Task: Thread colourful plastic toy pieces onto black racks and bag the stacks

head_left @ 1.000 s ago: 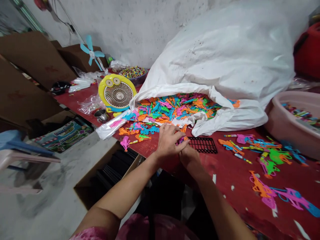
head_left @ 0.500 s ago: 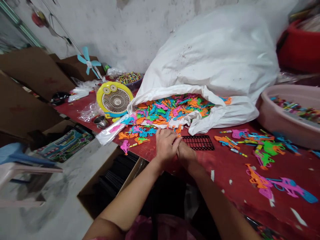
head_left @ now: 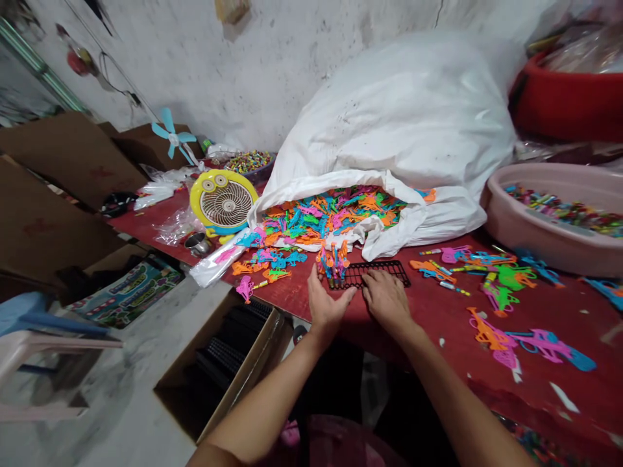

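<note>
A black plastic grid rack (head_left: 382,267) lies on the table in front of me. Several small colourful plastic toys (head_left: 333,259) in orange, pink and blue stand upright in its left end. My left hand (head_left: 327,306) is at that end, thumb stretched away from the fingers, beside the standing toys; its fingertips are partly hidden. Over the rack's near edge, my right hand (head_left: 388,299) has its fingers bent and pressed on the grid bars. Behind the rack, a big white sack (head_left: 403,123) lies with its mouth towards me, spilling loose toys (head_left: 321,214).
Loose toys (head_left: 511,277) lie on the red table (head_left: 418,344) at right, before a pink basin (head_left: 496,207) of small colourful pieces. A yellow fan (head_left: 226,201) and metal cup (head_left: 197,243) stand left. Below, a cardboard box (head_left: 253,363) holds black racks. A red tub (head_left: 564,97) is back right.
My hands were together over the rack's left end; now they are apart, the right one moved right along the rack. The standing toys have come into fuller view. The camera view has shifted slightly.
</note>
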The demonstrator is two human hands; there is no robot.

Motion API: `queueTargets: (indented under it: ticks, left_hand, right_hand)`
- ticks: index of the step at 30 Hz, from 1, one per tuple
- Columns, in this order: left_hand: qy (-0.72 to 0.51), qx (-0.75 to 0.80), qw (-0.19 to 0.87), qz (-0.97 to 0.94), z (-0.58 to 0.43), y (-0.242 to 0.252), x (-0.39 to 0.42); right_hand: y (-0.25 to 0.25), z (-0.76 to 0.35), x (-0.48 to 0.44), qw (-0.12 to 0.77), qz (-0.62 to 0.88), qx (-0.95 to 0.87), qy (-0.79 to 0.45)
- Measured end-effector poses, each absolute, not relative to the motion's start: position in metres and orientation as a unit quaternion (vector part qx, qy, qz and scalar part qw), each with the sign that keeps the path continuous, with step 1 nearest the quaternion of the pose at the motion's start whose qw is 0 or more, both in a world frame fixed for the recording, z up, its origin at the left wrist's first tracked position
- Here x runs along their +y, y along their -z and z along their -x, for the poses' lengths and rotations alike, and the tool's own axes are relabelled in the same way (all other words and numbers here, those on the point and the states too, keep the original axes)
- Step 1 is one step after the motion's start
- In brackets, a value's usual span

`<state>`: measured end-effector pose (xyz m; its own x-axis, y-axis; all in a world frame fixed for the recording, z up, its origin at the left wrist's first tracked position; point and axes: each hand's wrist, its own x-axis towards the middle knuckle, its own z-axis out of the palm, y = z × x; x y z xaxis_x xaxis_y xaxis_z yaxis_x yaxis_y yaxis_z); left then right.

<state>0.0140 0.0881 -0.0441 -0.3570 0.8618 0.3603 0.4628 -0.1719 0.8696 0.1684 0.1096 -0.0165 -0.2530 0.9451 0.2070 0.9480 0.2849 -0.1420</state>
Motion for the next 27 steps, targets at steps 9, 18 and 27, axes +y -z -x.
queueTargets:
  ticks: [9, 18, 27]
  left_hand:
    - [-0.473, 0.531, 0.248, -0.658, 0.028, 0.037, 0.123]
    - [-0.533, 0.504, 0.156, -0.662, 0.045, -0.007, 0.115]
    - [-0.469, 0.479, 0.091, -0.737, 0.040, -0.031, 0.119]
  right_hand:
    - [0.013, -0.152, 0.062, 0.100, 0.575, -0.812, -0.032]
    - [-0.010, -0.176, 0.105, 0.335, 0.566, -0.732, -0.178]
    - [0.005, -0.158, 0.155, 0.279, 0.561, -0.759, -0.177]
